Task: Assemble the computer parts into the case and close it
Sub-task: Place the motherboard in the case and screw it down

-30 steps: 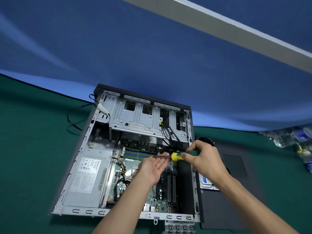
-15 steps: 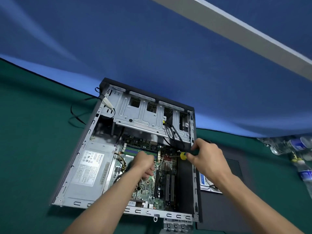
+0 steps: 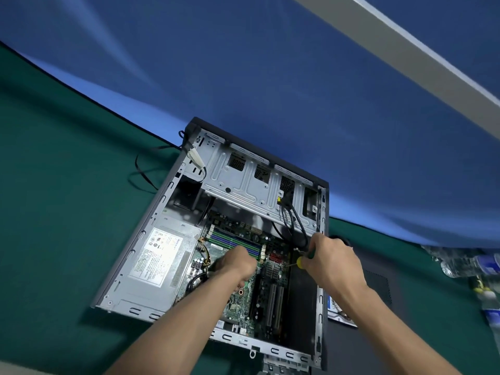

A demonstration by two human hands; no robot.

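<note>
An open grey metal computer case (image 3: pixel 151 234) lies on its side on a green table covering (image 3: pixel 54 212), at the centre of the view, with its side panel off.

Risk first. The right hand (image 3: pixel 334 262), at 3 o'clock from the board's middle, curls its fingers round a yellow-and-green-handled screwdriver (image 3: pixel 303 259) whose thin shaft points toward 9 o'clock at the green motherboard (image 3: pixel 243 301). A slip off a screw head could, I judge, gouge the board or the small silver heatsink (image 3: pixel 273 269) just beside the tip. Loose black cables (image 3: pixel 293 226) hanging at 12 o'clock from the hand could snag the handle.

The left hand (image 3: pixel 235 265) rests over the board's middle with fingers curled under. Whether they pinch a screw or merely steady the board cannot be told.

Inside the case, a silver power supply box with a white label (image 3: pixel 159 255) sits at 9 o'clock, a bare steel drive cage (image 3: pixel 251 185) at 12 o'clock, and blue memory slots (image 3: pixel 232 240) just above the left hand. A dark side panel (image 3: pixel 378 282) lies outside at 3 o'clock, so closing is not yet done.
</note>
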